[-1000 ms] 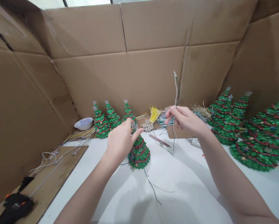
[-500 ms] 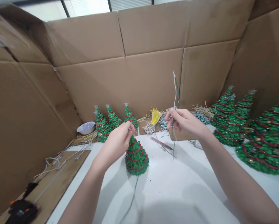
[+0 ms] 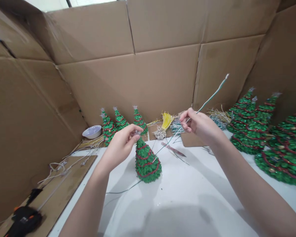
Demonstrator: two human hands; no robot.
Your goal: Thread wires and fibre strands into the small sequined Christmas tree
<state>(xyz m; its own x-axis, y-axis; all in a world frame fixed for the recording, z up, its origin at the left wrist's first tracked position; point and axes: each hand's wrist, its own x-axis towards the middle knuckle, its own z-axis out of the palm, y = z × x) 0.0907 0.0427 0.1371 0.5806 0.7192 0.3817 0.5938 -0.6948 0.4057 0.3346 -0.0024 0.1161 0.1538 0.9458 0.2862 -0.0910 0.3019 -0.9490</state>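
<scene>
A small green sequin tree [image 3: 147, 161] with red garland stands upright on the white table [image 3: 187, 200]. My left hand [image 3: 119, 146] pinches its silver tip, fingers closed. My right hand [image 3: 199, 125] is closed on a thin green-and-white wire [image 3: 211, 96] that slants up to the right; its lower end runs down toward the tree's side. Another thin wire [image 3: 123, 191] trails from the tree's base across the table.
Three small trees [image 3: 120, 121] and a white bowl [image 3: 92, 131] stand at the back left. Wire bundles, one yellow [image 3: 165, 122], lie at the back. Larger trees [image 3: 266, 135] fill the right. A black glue gun [image 3: 24, 219] lies on cardboard [image 3: 56, 184] at left. Cardboard walls surround everything.
The wire in my right hand has tilted from upright to slanting up-right. The wire at the tree's base has swung to the left. My left hand stays on the tree's tip.
</scene>
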